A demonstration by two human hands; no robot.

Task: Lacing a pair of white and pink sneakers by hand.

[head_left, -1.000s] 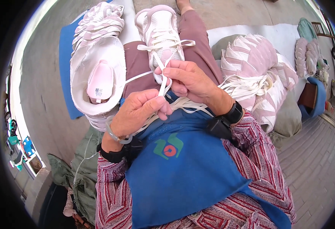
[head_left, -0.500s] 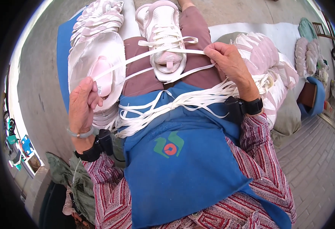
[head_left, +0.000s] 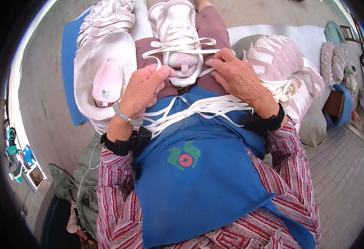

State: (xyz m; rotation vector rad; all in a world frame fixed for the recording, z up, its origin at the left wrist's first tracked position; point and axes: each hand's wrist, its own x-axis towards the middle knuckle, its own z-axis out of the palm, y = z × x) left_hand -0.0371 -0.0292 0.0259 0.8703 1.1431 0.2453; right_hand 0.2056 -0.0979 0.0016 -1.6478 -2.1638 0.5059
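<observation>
**Currently: Lace Ends Held at the Shoe on the Lap**

Currently, one white-and-pink shoe [head_left: 178, 39] lies on the person's lap, directly ahead of both hands and between them. Its long axis runs straight away from the body, heel end nearest the hands.

- Left hand [head_left: 142, 89]: closed in a pinch on one end of the white lace [head_left: 178, 46] threaded through the shoe. This hand sits just beside the heel, on its left.
- Right hand [head_left: 238, 76]: fingers curled on the other lace end, just right of the heel.

Both hands are about equally near the shoe.

Count:
- One shoe on the lap.
- One bundle of loose white laces [head_left: 198, 108] across the blue apron [head_left: 198, 174], just below the hands; number of laces cannot be told.
- One stack of shoes [head_left: 107, 62] beyond the left hand; count unclear.
- One heap of shoes [head_left: 285, 62] beyond the right hand; count unclear.
</observation>
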